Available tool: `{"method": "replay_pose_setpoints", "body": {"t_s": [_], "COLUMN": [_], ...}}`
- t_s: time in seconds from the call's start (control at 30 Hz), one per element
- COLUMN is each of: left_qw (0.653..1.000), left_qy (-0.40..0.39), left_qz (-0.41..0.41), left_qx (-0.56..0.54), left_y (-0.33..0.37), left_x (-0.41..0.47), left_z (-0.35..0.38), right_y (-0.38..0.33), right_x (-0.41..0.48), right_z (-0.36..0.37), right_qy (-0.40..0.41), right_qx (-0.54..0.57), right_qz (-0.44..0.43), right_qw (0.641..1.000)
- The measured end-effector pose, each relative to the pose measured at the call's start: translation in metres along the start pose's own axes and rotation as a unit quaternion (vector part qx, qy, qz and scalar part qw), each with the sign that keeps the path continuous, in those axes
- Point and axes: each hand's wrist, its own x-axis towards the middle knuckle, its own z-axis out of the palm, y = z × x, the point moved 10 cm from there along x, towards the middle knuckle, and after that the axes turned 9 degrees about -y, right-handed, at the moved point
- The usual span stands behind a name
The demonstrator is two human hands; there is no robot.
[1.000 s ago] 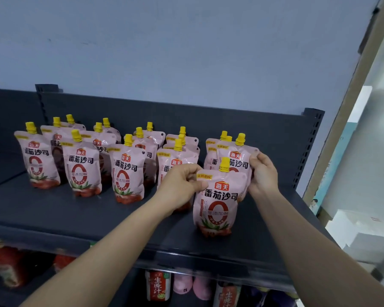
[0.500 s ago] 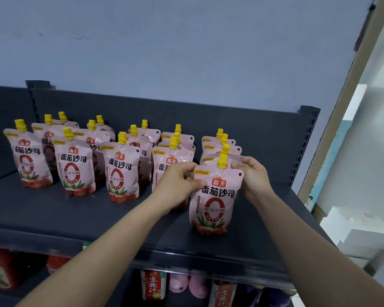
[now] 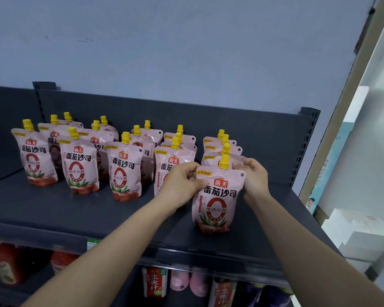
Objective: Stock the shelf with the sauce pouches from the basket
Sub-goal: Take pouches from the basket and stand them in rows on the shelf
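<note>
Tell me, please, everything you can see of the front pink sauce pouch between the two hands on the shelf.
The glossy pink plastic sauce pouch has a yellow cap, a red logo, dark Chinese lettering, a large red ring and tomato artwork at its base. It stands upright near the front of the dark grey metal shelf, ahead of its row. The left hand pinches its upper left corner; the right hand is at its right edge, pinching the pouch behind.
</note>
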Motion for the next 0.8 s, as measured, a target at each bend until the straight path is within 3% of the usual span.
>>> {"method": "replay_pose_setpoints", "body": {"t_s": [0.4,0.8], "left_qw": [0.998,0.999], "left_qy": [-0.008,-0.034], "left_qz": [-0.006,-0.004], "left_qx": [-0.069,-0.029], "left_y": [-0.001,0.0], "left_x": [-0.001,-0.001], "left_z": [0.011,0.016], "right_y": [-0.01,-0.029], "right_x": [-0.001,0.0], "right_z": [0.002,-0.013], "right_qy": [-0.066,-0.04], "right_qx": [-0.074,-0.168], "right_qz": [0.01,-0.032], "right_qw": [0.995,0.984]}}
